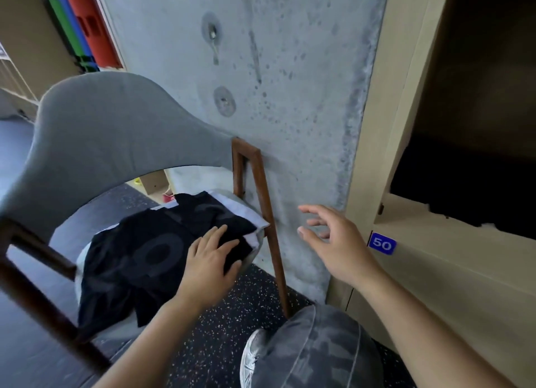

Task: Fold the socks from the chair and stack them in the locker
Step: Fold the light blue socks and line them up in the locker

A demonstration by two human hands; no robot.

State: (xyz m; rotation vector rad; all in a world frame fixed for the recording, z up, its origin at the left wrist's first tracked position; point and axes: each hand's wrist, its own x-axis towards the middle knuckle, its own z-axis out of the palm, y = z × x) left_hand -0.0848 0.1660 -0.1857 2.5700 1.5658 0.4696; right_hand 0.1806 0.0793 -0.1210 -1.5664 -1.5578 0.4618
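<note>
Several black socks (139, 254) lie spread in a heap on the seat of a grey chair (116, 129) with a dark wooden frame. My left hand (211, 257) rests flat on the right end of the heap, fingers straight. My right hand (333, 239) hovers in the air to the right of the chair, fingers spread and relaxed, holding nothing. At the right stands an open beige locker (475, 144) with a dark inside; a blue label "50" (381, 243) sits below its opening.
A grey concrete pillar (275, 83) rises between the chair and the locker. The chair's wooden armrest (261, 184) leans close to the pillar. My knee in grey patterned trousers (319, 350) and a white shoe (252, 358) are over the speckled dark floor.
</note>
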